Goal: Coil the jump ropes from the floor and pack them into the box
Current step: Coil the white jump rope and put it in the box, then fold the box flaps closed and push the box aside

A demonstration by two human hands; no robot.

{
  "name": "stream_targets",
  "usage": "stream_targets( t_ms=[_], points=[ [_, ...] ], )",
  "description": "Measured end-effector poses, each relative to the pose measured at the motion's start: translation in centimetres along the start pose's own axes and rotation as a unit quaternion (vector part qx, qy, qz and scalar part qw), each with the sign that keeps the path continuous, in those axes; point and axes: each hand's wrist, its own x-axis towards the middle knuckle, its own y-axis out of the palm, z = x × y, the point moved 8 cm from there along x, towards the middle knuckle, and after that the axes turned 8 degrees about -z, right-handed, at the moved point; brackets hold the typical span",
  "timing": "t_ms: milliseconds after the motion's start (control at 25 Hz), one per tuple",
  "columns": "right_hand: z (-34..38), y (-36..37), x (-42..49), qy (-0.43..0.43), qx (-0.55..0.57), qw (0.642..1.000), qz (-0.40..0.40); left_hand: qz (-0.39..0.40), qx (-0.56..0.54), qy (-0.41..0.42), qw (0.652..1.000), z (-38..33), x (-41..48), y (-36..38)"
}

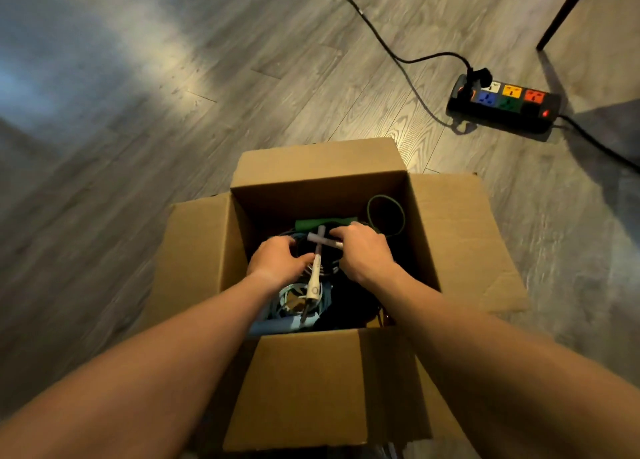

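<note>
The grey wood-grain floor (pixel 138 119) fills the left and far side of the view. Near centre stands an open cardboard box (pixel 294 382), its four flaps folded outward, and the jump ropes are all inside it.

At the near left of the box lies a light blue jump rope (pixel 289 294), coiled, with its blue handle (pixel 273 325) flat against the near wall. Above it the left hand (pixel 277 261) reaches down into the box. Its fingers are curled over the dark coil of the white-handled jump rope (pixel 315 278) and its thumb lies against the long white handle. The two white handles cross each other between the hands.

Just right of the cross, the right hand (pixel 363 254) has its fingers curled tightly over the shorter white handle, whose tip pokes out from under them. Beneath the right forearm the box is dark, with black cord (pixel 346 302) that is hard to make out.

Against the far wall lies a green jump rope (pixel 325 223), its handle flat and one loop standing up in the far right corner.

Far right on the floor, well apart from the box, a black power strip (pixel 502 103) with coloured sockets has a black cable (pixel 381 42) running far-left. A dark furniture leg (pixel 568 8) stands at the far right.
</note>
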Motion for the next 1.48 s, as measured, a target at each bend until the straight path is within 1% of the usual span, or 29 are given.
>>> stream_targets(
  t_ms=[80,160,200,280,320,360,400,440,480,520,560,600,640,680,720,760,800,880,920,1000,1040,1080,1120,1200,1280,1320,1400,1480],
  points=[
    [0.6,-1.6,-2.2,-0.03,0.008,0.999,-0.013,-0.001,-0.009,0.028,1.0,0.5,-0.9,-3.1],
    [0.4,-3.1,-4.2,-0.044,0.028,0.998,-0.022,-0.02,-0.055,0.037,0.998,1.5,-2.0,-6.3],
    [0.0,-4.2,-5.1,-0.045,0.036,0.998,-0.027,-0.049,-0.074,0.041,0.995,2.2,-2.9,-8.2],
    [-1.4,-7.0,-7.1,-0.029,0.039,0.997,-0.055,-0.129,-0.061,0.045,0.989,3.8,-5.2,-11.4],
    [-2.6,-8.3,-8.1,-0.012,0.035,0.997,-0.073,-0.148,-0.042,0.028,0.988,5.0,-6.3,-12.3],
    [-4.0,-9.5,-9.3,0.019,0.023,0.996,-0.086,-0.143,-0.03,-0.01,0.989,6.5,-7.3,-12.7],
    [-5.9,-10.0,-10.3,0.06,0.003,0.994,-0.089,-0.12,-0.036,-0.069,0.99,8.5,-8.1,-12.6],
    [-7.8,-10.0,-11.3,0.109,-0.016,0.99,-0.089,-0.091,-0.065,-0.129,0.985,10.3,-9.1,-12.2],
    [-9.7,-9.8,-12.2,0.165,-0.019,0.982,-0.092,-0.058,-0.114,-0.189,0.974,11.8,-10.0,-11.7],
    [-11.8,-9.2,-13.0,0.231,0.006,0.968,-0.096,-0.028,-0.175,-0.239,0.955,12.8,-10.7,-11.1],
    [-13.5,-8.5,-13.8,0.294,0.067,0.948,-0.099,-0.005,-0.232,-0.277,0.932,13.6,-11.2,-10.2],
    [-14.8,-7.6,-14.4,0.347,0.164,0.918,-0.102,0.002,-0.272,-0.302,0.914,14.1,-11.5,-9.4],
    [-15.8,-6.7,-15.0,0.391,0.266,0.874,-0.115,-0.006,-0.297,-0.312,0.903,14.3,-11.6,-8.8],
    [-16.6,-6.3,-15.7,0.438,0.334,0.823,-0.137,-0.028,-0.304,-0.304,0.902,14.2,-11.4,-8.8],
    [-17.3,-6.6,-16.3,0.471,0.361,0.786,-0.171,-0.057,-0.286,-0.288,0.912,13.8,-11.0,-9.4],
    [-17.7,-7.8,-16.9,0.486,0.346,0.775,-0.209,-0.091,-0.252,-0.259,0.928,13.1,-10.4,-10.5],
    [-17.9,-9.3,-17.2,0.481,0.31,0.78,-0.253,-0.121,-0.213,-0.217,0.945,12.0,-9.7,-11.8],
    [-16.9,-12.9,-17.4,0.415,0.26,0.806,-0.333,-0.175,-0.15,-0.122,0.965,8.7,-8.6,-14.6],
    [-16.0,-14.3,-17.3,0.373,0.249,0.821,-0.353,-0.195,-0.135,-0.074,0.969,6.7,-8.4,-15.7],
    [-13.1,-16.3,-16.7,0.286,0.21,0.867,-0.35,-0.203,-0.112,0.021,0.973,2.2,-8.8,-16.3],
    [-11.7,-16.4,-16.1,0.242,0.203,0.89,-0.328,-0.184,-0.103,0.062,0.976,0.2,-9.1,-15.5],
    [-10.4,-16.2,-15.5,0.202,0.204,0.914,-0.286,-0.15,-0.103,0.093,0.979,-1.5,-9.3,-14.3],
    [-9.2,-15.4,-14.8,0.168,0.203,0.937,-0.228,-0.103,-0.113,0.106,0.983,-2.6,-9.4,-12.7],
    [-7.9,-12.7,-14.1,0.145,0.176,0.969,-0.098,-0.01,-0.092,0.1,0.991,-2.9,-9.4,-9.7],
    [-8.1,-10.3,-14.4,0.152,0.133,0.979,-0.015,0.034,-0.028,0.093,0.995,-2.0,-9.6,-7.7],
    [-8.2,-9.5,-14.6,0.157,0.127,0.979,0.013,0.038,-0.029,0.082,0.995,-1.5,-9.6,-7.4],
    [-8.7,-8.4,-14.9,0.16,0.132,0.977,0.042,0.032,-0.075,0.06,0.995,-1.0,-9.3,-7.5],
    [-9.3,-8.7,-15.0,0.146,0.128,0.98,0.042,0.038,-0.058,0.069,0.995,-0.9,-9.0,-8.1]
  ],
)
